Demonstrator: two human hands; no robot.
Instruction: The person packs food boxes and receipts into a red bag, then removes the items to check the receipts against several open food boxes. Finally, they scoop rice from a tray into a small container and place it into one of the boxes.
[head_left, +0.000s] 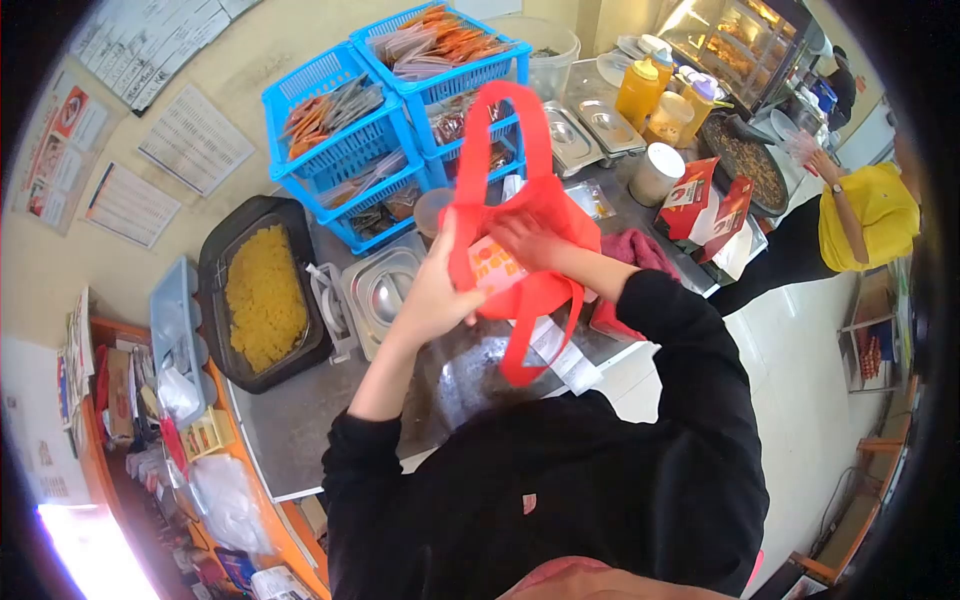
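A red cloth bag [568,215] with long loop handles stands open on the dark counter in front of me. My left hand [437,290] is at the bag's left side, its fingers around the edge and the thumb toward the front. My right hand [528,243] reaches into the bag's mouth, over a pink and white printed box [495,264] inside it. Whether the right fingers grip the box is unclear. A white paper slip [560,355] lies under the bag's front handle, near the counter edge.
Blue baskets [345,150] of packets stand behind. At left is a black tray of yellow rice [265,300], beside a steel lid [385,290]. Sauce bottles [637,92], a white tin [658,174] and a red box [690,200] sit at right. A person in yellow [875,215] works beyond.
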